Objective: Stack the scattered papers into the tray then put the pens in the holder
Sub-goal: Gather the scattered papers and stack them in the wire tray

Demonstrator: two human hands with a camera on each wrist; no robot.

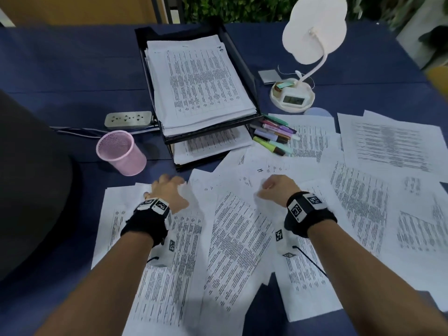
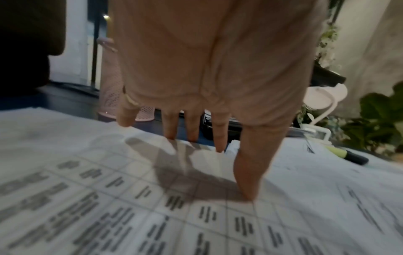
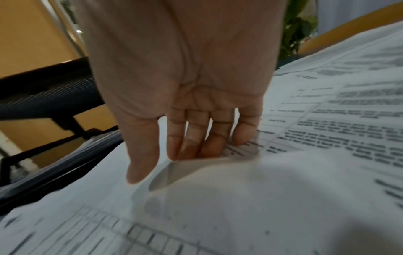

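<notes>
Printed papers lie scattered over the blue table in front of me. A black two-tier tray behind them holds a thick stack of sheets. An empty pink mesh holder stands left of the tray. Several coloured pens lie on papers by the tray's right front corner. My left hand is spread, its straight fingers touching a sheet. My right hand has straight fingers slipped under the raised edge of a sheet, with the thumb beside that edge.
A grey power strip with its cable lies behind the holder. A white desk lamp with a clock base stands right of the tray, beside a grey card. A large dark object fills the left side.
</notes>
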